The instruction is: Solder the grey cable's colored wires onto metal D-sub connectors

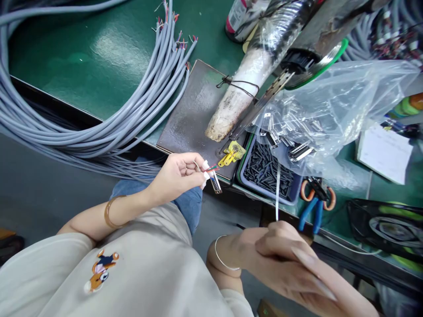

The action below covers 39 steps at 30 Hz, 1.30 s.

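My left hand is closed, its white-wrapped fingertips pinching a small D-sub connector with red and green wires at its back. The cable end is mostly hidden by the fingers. A yellow clip-like piece lies just beyond, on a dark board. My right hand is at the lower right, apart from the connector, its fingers stretched out toward the lower right and slightly blurred. I see nothing held in it. A white strip crosses the bin edge above this hand.
Grey cables with stripped ends curve over the green bench at left. A wrapped white tube leans over the board. A bin of black sleeves, a plastic bag of connectors, pliers and paper lie at right.
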### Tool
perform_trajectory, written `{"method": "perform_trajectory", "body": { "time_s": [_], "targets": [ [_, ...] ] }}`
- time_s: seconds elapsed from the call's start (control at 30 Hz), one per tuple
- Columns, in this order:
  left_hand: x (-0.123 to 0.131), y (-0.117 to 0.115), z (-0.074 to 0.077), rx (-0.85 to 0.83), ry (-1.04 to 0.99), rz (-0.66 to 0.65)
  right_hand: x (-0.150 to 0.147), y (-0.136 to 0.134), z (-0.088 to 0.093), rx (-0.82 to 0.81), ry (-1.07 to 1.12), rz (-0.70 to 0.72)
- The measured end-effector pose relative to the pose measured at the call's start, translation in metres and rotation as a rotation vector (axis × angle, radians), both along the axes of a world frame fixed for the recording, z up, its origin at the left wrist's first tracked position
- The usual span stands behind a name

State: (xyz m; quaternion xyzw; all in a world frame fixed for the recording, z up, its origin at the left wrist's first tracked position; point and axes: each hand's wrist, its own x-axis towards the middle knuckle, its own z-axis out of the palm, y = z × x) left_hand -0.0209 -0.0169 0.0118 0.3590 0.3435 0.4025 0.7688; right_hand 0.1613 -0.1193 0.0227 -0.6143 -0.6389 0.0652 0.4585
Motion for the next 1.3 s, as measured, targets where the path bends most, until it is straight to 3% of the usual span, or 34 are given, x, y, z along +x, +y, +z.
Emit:
{"method": "perform_trajectory", "body": {
  "time_s": [0.07,0.1,0.17,0.3,0.57,0.73,1.3],
  "targets": [
    [0.001,-0.002,0.002,0.015,0.027,-0.003,-0.011,0.004,0.005,0.163,0.032,-0.106],
    [0.001,-0.004,0.003,0.021,0.042,-0.003,-0.018,0.010,0.006,0.155,0.031,-0.140],
    [0.002,-0.006,0.003,0.041,0.064,-0.009,-0.029,0.025,0.004,-0.023,0.059,-0.072],
    [0.002,-0.009,-0.001,0.112,0.084,-0.029,-0.033,0.045,-0.004,-0.167,0.198,0.081],
    [0.004,-0.011,-0.004,0.096,0.023,0.039,-0.033,0.048,-0.012,-0.174,0.341,0.079],
    [0.004,-0.010,-0.008,0.124,0.017,0.054,-0.034,0.050,-0.016,-0.141,0.311,0.071],
    [0.005,-0.010,-0.014,0.135,-0.020,0.019,-0.027,0.054,-0.021,-0.234,0.417,0.060]
  ]
}}
